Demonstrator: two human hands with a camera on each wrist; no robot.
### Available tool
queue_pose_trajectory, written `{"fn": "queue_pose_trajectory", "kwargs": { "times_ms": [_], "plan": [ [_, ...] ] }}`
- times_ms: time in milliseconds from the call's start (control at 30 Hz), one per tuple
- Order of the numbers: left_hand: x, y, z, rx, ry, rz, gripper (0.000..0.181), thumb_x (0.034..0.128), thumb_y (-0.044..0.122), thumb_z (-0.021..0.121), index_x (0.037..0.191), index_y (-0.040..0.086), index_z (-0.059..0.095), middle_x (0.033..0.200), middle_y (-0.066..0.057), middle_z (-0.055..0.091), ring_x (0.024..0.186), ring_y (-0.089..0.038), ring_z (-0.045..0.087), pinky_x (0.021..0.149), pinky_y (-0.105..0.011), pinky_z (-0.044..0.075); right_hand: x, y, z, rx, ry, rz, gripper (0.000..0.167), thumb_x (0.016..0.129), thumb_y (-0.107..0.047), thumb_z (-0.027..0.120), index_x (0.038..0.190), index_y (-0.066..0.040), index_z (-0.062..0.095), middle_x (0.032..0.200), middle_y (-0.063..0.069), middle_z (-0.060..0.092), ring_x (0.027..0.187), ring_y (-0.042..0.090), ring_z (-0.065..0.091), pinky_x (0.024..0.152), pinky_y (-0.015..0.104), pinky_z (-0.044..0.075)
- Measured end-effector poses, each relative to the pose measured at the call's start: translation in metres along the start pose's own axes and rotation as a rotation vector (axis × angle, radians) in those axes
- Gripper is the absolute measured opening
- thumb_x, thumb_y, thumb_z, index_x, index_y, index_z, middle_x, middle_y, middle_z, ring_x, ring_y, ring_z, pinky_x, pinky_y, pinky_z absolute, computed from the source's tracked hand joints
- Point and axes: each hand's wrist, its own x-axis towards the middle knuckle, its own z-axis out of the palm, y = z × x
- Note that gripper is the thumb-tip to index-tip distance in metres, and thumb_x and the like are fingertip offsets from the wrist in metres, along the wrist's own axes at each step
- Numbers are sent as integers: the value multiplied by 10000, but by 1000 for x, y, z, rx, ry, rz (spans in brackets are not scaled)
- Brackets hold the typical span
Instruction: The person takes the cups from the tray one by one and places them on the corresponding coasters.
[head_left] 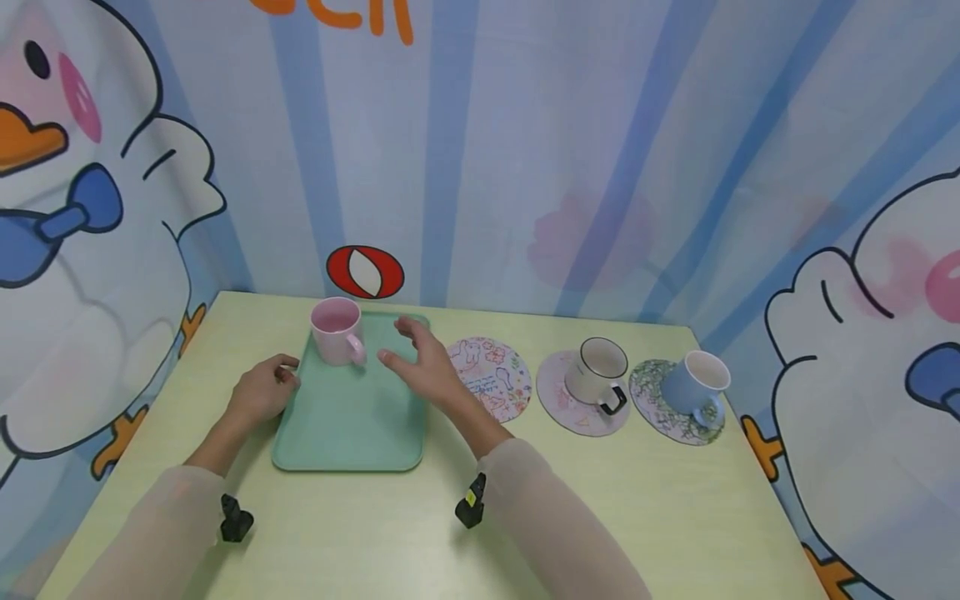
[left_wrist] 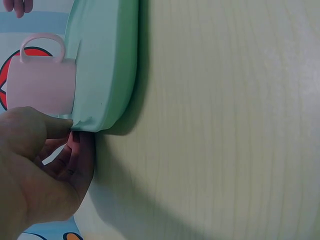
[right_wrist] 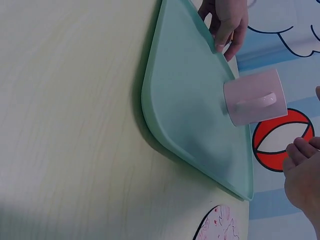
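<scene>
A pale green rectangular tray (head_left: 360, 425) lies on the table at the left. On its far left corner stands a pink mug (head_left: 330, 342) with its handle turned to the right. My left hand (head_left: 262, 392) pinches the tray's left rim. In the left wrist view the thumb (left_wrist: 57, 126) sits on top of the rim and the other fingers are below it. Over the tray's right side is my right hand (head_left: 423, 362), thumb and fingers spread apart, holding nothing, to the right of the mug.
To the tray's right lies a round printed coaster (head_left: 491, 392). Farther right, a white mug (head_left: 592, 375) with a black handle stands on a pink coaster (head_left: 581, 425). A blue mug (head_left: 690, 387) is on a floral coaster (head_left: 648, 387). A patterned curtain (head_left: 495, 167) hangs behind.
</scene>
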Motion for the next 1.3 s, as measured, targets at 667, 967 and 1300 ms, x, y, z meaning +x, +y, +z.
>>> {"fn": "queue_pose_trajectory", "kwargs": {
  "times_ms": [667, 967, 1300],
  "plan": [
    [3, -1, 0, -9, -6, 18, 403, 1055, 150, 556, 1395, -65, 543, 1128, -231, 653, 945, -338, 617, 810, -479, 476, 9, 4, 32, -8, -37, 17, 633, 1028, -178, 640, 1600, -34, 411, 1607, 100, 490, 1477, 224, 464, 1193, 372, 370],
    [4, 0, 1, -9, -3, 13, 392, 1050, 146, 553, 1389, -51, 554, 1121, -221, 654, 948, -334, 610, 807, -467, 467, 9, 2, 39, 31, -54, 10, 630, 1033, -169, 658, 1603, -53, 416, 1604, 93, 495, 1467, 208, 472, 1192, 352, 368],
    [3, -1, 0, -18, -5, 9, 397, 1055, 151, 547, 1395, -53, 550, 1139, -228, 651, 968, -344, 610, 824, -486, 472, 7, 1, 46, 156, -145, 68, 691, 1069, -245, 649, 1643, -33, 330, 1631, 102, 459, 1497, 228, 437, 1202, 406, 364]
  ]
}}
